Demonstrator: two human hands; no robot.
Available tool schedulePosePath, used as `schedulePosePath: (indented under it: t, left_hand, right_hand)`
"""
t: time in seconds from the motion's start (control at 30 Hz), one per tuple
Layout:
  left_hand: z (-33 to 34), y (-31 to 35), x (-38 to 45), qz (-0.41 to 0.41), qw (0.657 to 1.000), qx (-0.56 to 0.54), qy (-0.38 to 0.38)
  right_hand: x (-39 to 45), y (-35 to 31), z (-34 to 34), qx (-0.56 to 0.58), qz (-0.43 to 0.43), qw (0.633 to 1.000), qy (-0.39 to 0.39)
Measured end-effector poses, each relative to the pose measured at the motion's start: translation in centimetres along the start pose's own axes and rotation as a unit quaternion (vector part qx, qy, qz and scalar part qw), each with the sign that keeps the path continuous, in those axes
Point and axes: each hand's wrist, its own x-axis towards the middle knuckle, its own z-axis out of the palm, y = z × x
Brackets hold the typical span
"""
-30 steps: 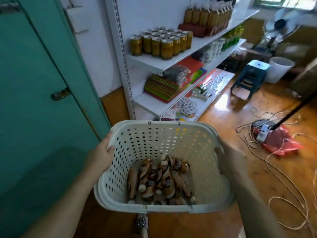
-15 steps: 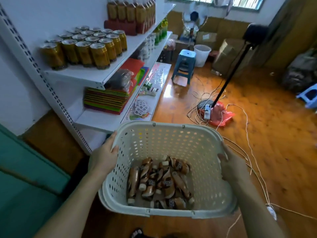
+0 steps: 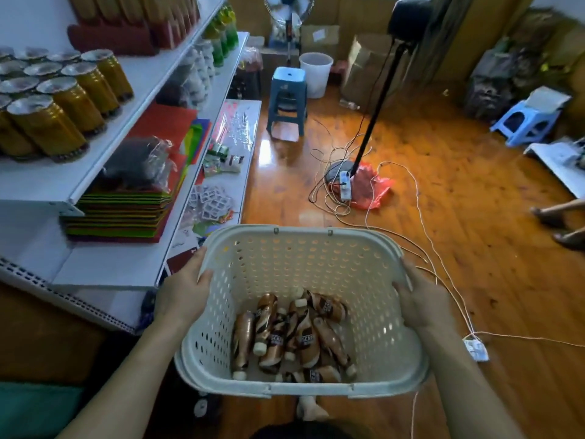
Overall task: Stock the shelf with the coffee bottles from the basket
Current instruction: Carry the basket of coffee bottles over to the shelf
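Brown coffee bottles with white caps (image 3: pixel 292 335) lie heaped in the perforated white plastic basket (image 3: pixel 304 264), near the white metal shelf (image 3: pixel 104 264) at left. Left hand (image 3: pixel 183 296) and right hand (image 3: pixel 422 299) grip its side rims.

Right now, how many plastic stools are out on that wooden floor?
2. A dark blue stool stands by the far end of the shelving, beside a white bucket. A light blue stool sits at the far right. Others may be hidden.
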Motion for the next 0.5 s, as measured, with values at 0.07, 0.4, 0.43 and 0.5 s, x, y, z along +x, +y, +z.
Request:
schedulePosePath:
  t: [0.07, 0.4, 0.43, 0.5]
  left_hand:
    - [0.7, 1.8, 2.4, -0.007, 1.0, 0.012, -0.003]
    - [2.3, 9.2, 12.7, -0.017, 0.999, 0.013, 0.028]
    - [2.2, 9.7, 13.6, -0.018, 0.999, 0.008, 0.034]
    - [2.0, 10.9, 15.4, -0.019, 0.999, -0.002, 0.045]
  right_hand:
    - [3.1, 0.0, 0.3, 0.013, 0.012, 1.0, -0.006]
    - [17.4, -3.4, -0.5, 0.0, -0.025, 1.0, 0.011]
    - [18.4, -3.9, -0.6, 0.0, -0.032, 0.999, 0.011]
    - [20.4, -4.8, -0.5, 0.003, -0.037, 0.999, 0.01]
